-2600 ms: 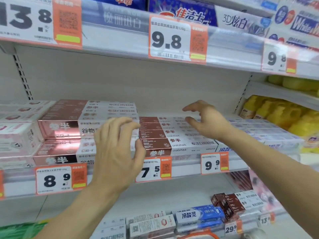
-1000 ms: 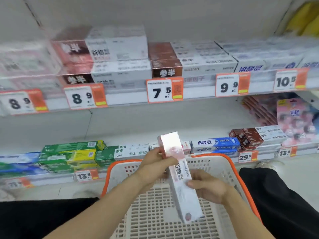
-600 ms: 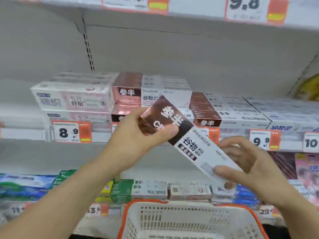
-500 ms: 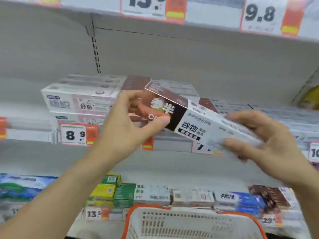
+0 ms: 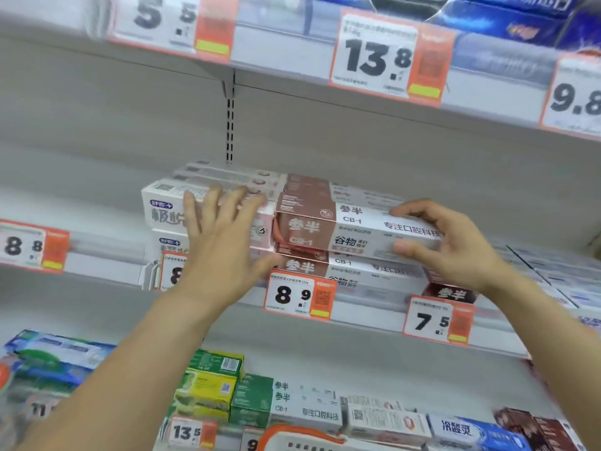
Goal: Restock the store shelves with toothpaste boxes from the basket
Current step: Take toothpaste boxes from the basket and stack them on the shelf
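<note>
A rose-brown and white toothpaste box (image 5: pixel 354 231) lies lengthwise on top of a stack of matching boxes (image 5: pixel 344 271) on the middle shelf (image 5: pixel 364 315). My right hand (image 5: pixel 445 242) grips its right end, thumb under, fingers over the top. My left hand (image 5: pixel 224 242) is spread flat with straight fingers in front of the white and pink boxes (image 5: pixel 169 209) just left of that stack, its thumb near the stack's lower left corner. Only the orange rim of the basket (image 5: pixel 292 439) shows at the bottom edge.
Orange price tags line the shelf edges: 8.9 (image 5: pixel 297 296), 7.5 (image 5: pixel 435 322), 13.8 (image 5: pixel 383 58). The lower shelf holds green and yellow boxes (image 5: pixel 211 385), white boxes (image 5: pixel 305 405) and blue ones (image 5: pixel 471 431). The middle shelf's left part (image 5: pixel 97 203) is bare. Blue boxes (image 5: pixel 487 17) sit on the top shelf.
The box went from tilted in both hands in front of the shelf to lying level on the stack. My left hand let go of its brown end and now lies open.
</note>
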